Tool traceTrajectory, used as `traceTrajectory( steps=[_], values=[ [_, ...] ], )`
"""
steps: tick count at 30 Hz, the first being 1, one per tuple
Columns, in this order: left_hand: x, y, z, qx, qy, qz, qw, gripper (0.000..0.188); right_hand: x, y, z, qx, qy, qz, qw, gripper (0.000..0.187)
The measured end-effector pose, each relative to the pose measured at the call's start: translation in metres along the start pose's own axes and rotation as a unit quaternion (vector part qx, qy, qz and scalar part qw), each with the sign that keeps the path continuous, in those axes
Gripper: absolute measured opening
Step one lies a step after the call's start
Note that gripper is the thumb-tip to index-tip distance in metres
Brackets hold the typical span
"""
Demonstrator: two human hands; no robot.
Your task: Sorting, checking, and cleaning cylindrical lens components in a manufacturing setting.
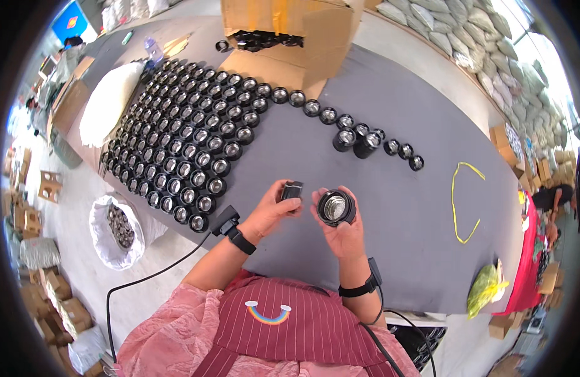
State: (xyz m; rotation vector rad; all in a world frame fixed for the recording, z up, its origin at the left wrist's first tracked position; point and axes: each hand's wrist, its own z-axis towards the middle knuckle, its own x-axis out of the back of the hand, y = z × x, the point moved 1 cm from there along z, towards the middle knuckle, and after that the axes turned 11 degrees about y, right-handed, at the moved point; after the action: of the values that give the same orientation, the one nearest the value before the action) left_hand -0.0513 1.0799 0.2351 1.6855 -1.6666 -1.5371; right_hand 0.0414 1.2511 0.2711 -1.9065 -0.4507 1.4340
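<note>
The black cup (335, 208) is facing up, seemingly for viewing, the right grip (346, 234) cradling it, the left grip (273, 208) clasping a black piece (293, 190).

A short black piece (293, 190), partly hidden, sits in the left hand (277, 207). Near it but not touching, a round black cup (336, 208) with a shiny silver interior rests in the right hand (345, 234), mouth upward.
</note>
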Motion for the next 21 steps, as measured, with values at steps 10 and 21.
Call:
traceTrajectory(
  steps=[10,21],
  values=[
    [0.018,-0.101,-0.010,-0.193,0.018,0.758,0.623,0.082,0.012,-0.034,-0.049,-0.110,-0.122,0.231,0.959,0.077],
    [-0.104,-0.025,-0.075,0.039,-0.063,-0.151,0.986,0.053,0.015,-0.019,-0.065,0.344,0.013,-0.457,0.820,0.057]
  ],
)
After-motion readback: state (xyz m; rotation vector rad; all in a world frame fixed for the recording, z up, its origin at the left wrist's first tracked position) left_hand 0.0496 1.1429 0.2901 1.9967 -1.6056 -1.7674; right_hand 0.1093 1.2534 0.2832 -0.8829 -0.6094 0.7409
